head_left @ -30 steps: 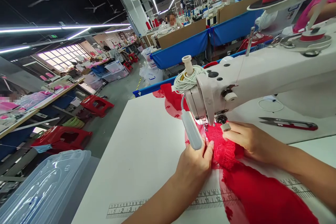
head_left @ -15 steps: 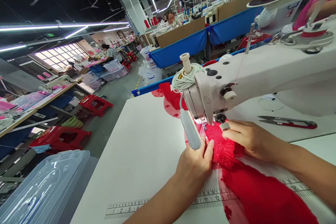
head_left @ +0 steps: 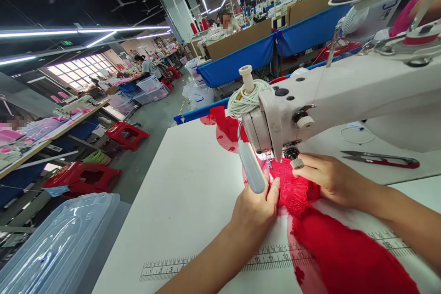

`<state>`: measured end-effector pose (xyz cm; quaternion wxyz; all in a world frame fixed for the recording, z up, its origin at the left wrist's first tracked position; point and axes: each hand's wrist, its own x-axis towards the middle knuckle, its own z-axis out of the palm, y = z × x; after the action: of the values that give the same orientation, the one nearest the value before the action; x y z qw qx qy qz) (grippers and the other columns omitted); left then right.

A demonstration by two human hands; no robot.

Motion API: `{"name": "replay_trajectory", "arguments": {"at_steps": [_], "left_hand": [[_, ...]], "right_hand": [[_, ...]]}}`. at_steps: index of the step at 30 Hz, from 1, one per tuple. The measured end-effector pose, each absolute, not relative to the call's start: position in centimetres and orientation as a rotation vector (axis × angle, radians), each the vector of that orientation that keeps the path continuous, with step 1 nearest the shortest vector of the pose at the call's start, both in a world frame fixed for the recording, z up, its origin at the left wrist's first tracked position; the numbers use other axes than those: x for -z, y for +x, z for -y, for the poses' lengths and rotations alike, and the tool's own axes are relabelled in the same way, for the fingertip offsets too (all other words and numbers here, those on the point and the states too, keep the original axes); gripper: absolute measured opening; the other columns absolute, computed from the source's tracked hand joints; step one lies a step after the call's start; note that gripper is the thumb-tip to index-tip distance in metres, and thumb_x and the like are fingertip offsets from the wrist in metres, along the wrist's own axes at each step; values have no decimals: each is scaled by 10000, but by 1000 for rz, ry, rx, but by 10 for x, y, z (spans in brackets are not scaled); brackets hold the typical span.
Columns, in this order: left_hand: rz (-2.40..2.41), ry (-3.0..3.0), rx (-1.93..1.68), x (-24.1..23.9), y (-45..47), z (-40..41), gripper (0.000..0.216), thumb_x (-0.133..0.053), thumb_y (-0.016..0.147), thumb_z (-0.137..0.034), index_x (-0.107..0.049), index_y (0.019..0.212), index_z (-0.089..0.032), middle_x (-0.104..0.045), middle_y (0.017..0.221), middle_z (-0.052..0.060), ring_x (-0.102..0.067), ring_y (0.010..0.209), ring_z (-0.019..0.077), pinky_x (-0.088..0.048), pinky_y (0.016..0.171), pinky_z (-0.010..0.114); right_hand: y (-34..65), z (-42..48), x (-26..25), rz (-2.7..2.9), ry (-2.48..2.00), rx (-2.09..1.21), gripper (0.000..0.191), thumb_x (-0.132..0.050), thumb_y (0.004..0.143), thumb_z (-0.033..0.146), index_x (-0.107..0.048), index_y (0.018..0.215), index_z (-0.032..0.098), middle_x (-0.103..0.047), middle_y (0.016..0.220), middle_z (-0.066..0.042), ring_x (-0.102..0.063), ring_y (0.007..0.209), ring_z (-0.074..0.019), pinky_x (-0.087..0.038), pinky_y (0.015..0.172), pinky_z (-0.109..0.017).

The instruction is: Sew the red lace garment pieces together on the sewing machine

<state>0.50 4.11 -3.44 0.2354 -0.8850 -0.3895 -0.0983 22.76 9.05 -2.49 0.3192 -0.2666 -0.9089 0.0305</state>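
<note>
A red lace fabric (head_left: 330, 252) lies on the white table (head_left: 193, 202) and runs under the head of a white sewing machine (head_left: 344, 96). My left hand (head_left: 257, 213) rests on the fabric's left edge, fingers pressed together just before the needle, beside the machine's grey lamp (head_left: 251, 167). My right hand (head_left: 327, 179) lies flat on the lace to the right of the needle, fingers stretched toward the presser foot. More red fabric (head_left: 225, 128) spills out behind the machine.
Red-handled thread snips (head_left: 381, 160) lie on the table at the right. A printed ruler (head_left: 220, 262) runs along the table's front. A clear plastic bin lid (head_left: 58, 243) sits at lower left. Red stools (head_left: 126, 133) stand in the aisle. Other people work at far tables.
Both hands have stayed on the red lace at the needle, edging slightly forward. The view has shifted a little.
</note>
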Motion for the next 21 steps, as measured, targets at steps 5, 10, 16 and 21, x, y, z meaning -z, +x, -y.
{"name": "replay_trajectory", "arguments": {"at_steps": [5, 10, 16, 21], "left_hand": [[1049, -2421, 265, 33, 5, -41, 392, -497, 821, 25, -600, 1179, -96, -661, 1107, 175, -656, 872, 225, -517, 478, 238], [1018, -2398, 308, 31, 7, -41, 391, -483, 797, 41, -621, 1143, -78, -693, 992, 152, -664, 810, 227, -438, 395, 237], [1050, -2386, 245, 33, 6, -40, 393, -520, 796, 26, -611, 1160, -92, -684, 1008, 157, -656, 814, 218, -451, 414, 229], [1083, -2421, 149, 34, 2, -41, 456, -519, 811, 2, -555, 1255, -94, -672, 1025, 178, -654, 854, 234, -469, 412, 221]], "right_hand": [[227, -91, 22, 2405, -708, -82, 322, -324, 813, -13, -573, 784, 189, -489, 708, -27, -440, 599, -146, -345, 509, -248], [227, -90, 22, 2386, -704, -89, 336, -313, 813, -25, -577, 780, 180, -496, 715, -30, -448, 610, -144, -363, 519, -243], [225, -91, 22, 2369, -706, -117, 305, -323, 833, -11, -531, 727, 185, -475, 705, -18, -427, 592, -131, -351, 515, -236], [224, -92, 24, 2361, -734, -140, 304, -320, 859, 10, -453, 656, 193, -451, 686, -9, -402, 557, -120, -337, 495, -236]]}}
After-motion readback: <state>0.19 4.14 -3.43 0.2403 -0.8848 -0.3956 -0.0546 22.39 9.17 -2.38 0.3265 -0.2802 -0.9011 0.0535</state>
